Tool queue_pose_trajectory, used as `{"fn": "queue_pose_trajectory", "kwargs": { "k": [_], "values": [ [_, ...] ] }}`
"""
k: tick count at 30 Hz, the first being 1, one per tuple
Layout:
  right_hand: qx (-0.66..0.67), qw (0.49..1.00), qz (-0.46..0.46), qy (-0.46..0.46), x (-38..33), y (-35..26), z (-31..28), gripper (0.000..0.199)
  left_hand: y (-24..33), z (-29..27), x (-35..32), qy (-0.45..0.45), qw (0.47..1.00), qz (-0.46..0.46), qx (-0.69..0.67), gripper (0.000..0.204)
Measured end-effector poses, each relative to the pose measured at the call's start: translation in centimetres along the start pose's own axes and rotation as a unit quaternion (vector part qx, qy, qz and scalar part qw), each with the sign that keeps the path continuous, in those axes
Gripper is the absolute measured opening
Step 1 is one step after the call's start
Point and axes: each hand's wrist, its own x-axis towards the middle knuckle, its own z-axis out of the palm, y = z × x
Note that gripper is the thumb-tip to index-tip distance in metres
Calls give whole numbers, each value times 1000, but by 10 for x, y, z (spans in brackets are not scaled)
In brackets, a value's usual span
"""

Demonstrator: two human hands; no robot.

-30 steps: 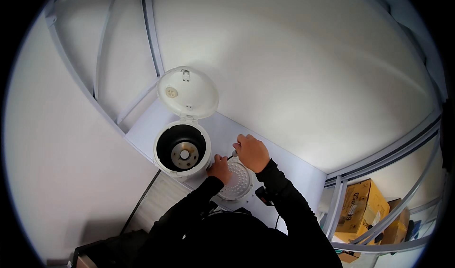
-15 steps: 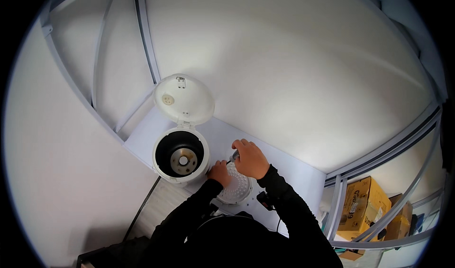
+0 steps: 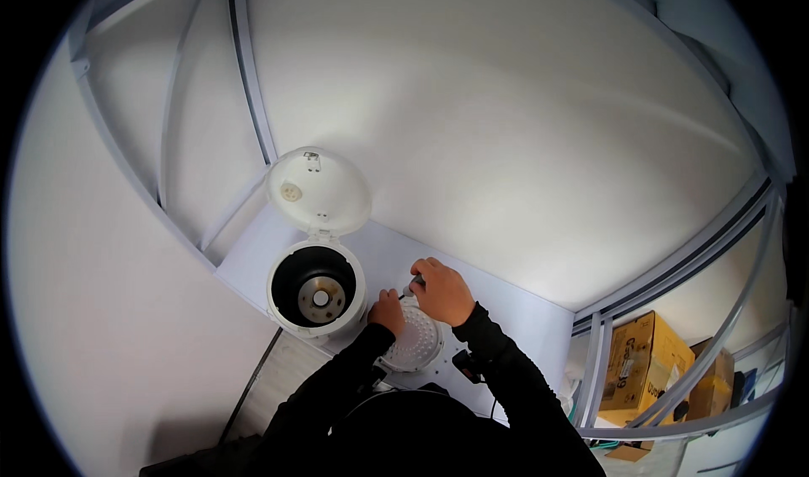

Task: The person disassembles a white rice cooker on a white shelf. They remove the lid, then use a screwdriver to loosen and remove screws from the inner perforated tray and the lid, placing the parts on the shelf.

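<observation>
A white rice cooker [image 3: 358, 308] stands at the left with its lid [image 3: 324, 192] raised and a round metal heating plate [image 3: 321, 298] visible at the bottom of its dark cavity. Right of it lies a round, pale, dimpled plate [image 3: 419, 342], probably the inner lid. My left hand [image 3: 387, 313] is closed at that plate's far left edge, its fingertips partly hidden. Over the plate's far rim, my right hand [image 3: 447, 292] is closed around a grey-handled screwdriver [image 3: 416, 282], whose thin dark shaft points toward the left fingers.
Both things rest on a white table [image 3: 531, 329] with small dark bits [image 3: 456, 350] beside the plate. A black tool-like object [image 3: 466, 365] sits near my right forearm. A dark cable [image 3: 253, 382] hangs at the left. Cardboard boxes [image 3: 645, 367] stand beyond the frame at the right.
The view has shifted slightly, so the cooker sits a little lower and further left in it. Both hands keep nearly the same place at the plate; the right hand's grip looks slightly turned.
</observation>
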Motion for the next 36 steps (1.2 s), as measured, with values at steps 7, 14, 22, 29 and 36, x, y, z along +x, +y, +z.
{"fn": "queue_pose_trajectory", "kwargs": {
  "k": [7,14,22,29,36],
  "values": [
    [13,993,14,115,-7,6,-18,23,6,-8,1,55,995,57,-62,12],
    [97,947,145,268,-30,20,-76,24,35,-19,-8,109,958,187,-189,18],
    [144,926,130,324,-91,24,-106,21,78,7,-35,-28,958,246,-142,19],
    [128,928,119,329,-140,39,-118,20,104,38,-64,-64,959,251,-112,15],
    [133,930,122,320,-167,53,-119,20,114,47,-93,-34,979,201,8,8]
  ]
}}
